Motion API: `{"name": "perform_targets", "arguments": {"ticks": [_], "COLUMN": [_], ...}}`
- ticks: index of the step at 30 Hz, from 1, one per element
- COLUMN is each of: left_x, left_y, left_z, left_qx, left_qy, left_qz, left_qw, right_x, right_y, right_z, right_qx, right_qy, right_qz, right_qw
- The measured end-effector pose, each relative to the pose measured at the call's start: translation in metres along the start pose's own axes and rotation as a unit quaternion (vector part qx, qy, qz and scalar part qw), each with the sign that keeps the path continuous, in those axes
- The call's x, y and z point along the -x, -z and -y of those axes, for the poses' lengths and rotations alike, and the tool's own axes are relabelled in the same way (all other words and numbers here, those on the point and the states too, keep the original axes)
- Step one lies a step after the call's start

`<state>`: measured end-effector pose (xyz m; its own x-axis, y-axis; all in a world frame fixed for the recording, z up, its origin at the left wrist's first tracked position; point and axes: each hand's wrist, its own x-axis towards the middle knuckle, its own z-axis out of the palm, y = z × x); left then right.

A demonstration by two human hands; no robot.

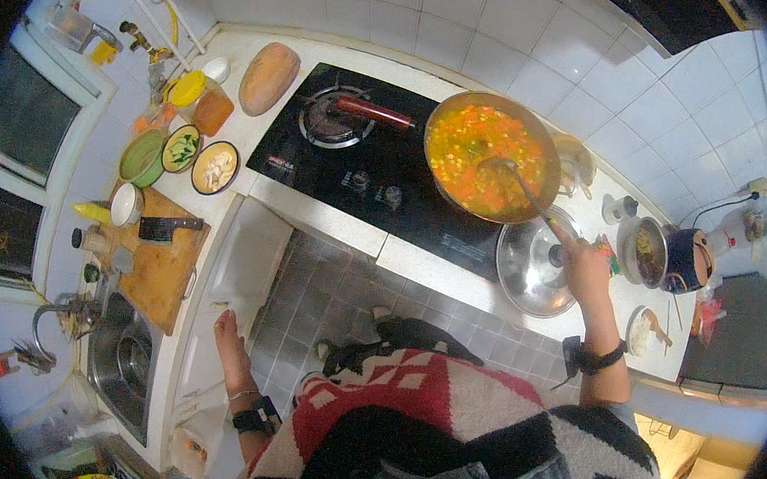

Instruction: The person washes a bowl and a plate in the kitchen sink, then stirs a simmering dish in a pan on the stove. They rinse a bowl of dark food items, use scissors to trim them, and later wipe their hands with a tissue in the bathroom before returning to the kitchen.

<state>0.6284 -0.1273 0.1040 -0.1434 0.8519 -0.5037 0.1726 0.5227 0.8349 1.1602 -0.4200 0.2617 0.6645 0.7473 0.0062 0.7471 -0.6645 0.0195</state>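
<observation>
My right hand (586, 267) is closed around the handle of a metal ladle (528, 189). The ladle's bowl lies partly sunk in an orange-yellow soup with corn kernels and orange chunks, in a wide pan (430, 187) on the right side of the black gas cooktop (334, 180). Below my right hand, a glass lid (531, 273) with a dark knob lies at the cooktop's right edge. My left hand (228, 339) hangs low beside the white cabinet and holds nothing that I can see; its fingers are partly hidden. A red handle (375, 111) lies over the left burner.
Left are a bowl of green slices (182, 148), a bowl of pale pieces (215, 167), a green basket (142, 157), and a cleaver (171, 228) on a wooden board (154, 274). A sink (100, 351) is at lower left. Right of the lid stands a metal bowl (642, 252).
</observation>
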Motion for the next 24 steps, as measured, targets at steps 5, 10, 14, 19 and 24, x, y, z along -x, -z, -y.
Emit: {"name": "perform_targets", "arguments": {"ticks": [5, 10, 14, 19, 24], "left_x": [0.009, 0.012, 0.013, 0.009, 0.004], "left_y": [0.012, 0.021, 0.027, 0.03, 0.03], "left_z": [0.002, 0.007, 0.013, 0.019, 0.022], "left_qx": [0.004, 0.018, 0.04, 0.048, 0.045], "left_qy": [0.003, -0.063, -0.09, -0.07, -0.064], "left_qz": [-0.057, -0.07, -0.079, -0.082, -0.078], "left_qw": [0.998, 0.995, 0.992, 0.993, 0.994], "right_x": [-0.023, -0.047, -0.054, -0.048, -0.023], "right_y": [-0.017, -0.027, -0.051, -0.063, -0.027], "right_z": [0.002, -0.004, -0.006, -0.013, -0.017], "right_qx": [0.004, -0.003, -0.045, -0.296, -0.489], "right_qy": [-0.006, -0.03, -0.032, 0.087, -0.078], "right_qz": [-0.062, -0.087, -0.037, -0.082, 0.106], "right_qw": [0.998, 0.996, 0.998, 0.948, 0.862]}}
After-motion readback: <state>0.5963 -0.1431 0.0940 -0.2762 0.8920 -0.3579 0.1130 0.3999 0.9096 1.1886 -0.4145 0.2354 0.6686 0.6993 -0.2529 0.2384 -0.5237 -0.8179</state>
